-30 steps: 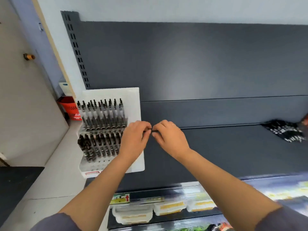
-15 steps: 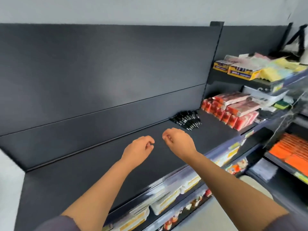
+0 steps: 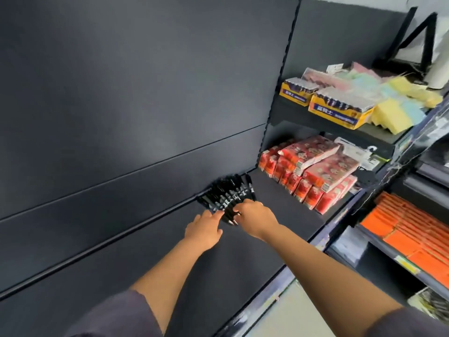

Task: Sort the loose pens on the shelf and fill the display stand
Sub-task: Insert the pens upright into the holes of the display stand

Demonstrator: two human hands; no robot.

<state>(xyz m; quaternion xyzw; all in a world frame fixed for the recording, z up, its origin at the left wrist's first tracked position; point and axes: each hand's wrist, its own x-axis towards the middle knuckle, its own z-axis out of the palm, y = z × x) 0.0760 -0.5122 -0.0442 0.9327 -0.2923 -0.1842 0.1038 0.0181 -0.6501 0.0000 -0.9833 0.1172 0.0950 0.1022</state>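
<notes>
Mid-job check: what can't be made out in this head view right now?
Display stand: outside the frame.
Pens: the heap overlaps and is blurred; count and kinds unclear.
Right hand: fingers tucked under its back; whether they grip a pen is hidden.
Left hand: fingers reach the heap; contact lost in blur.
Red boxes: print too small to read.

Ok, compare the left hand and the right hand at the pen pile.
The left hand reaches with fingers fairly straight, tips at the near edge of the pens; the right hand curls its fingers down onto the pens. The right hand wears a ring; the left hand shows none. Both reach over the dark shelf.
</notes>
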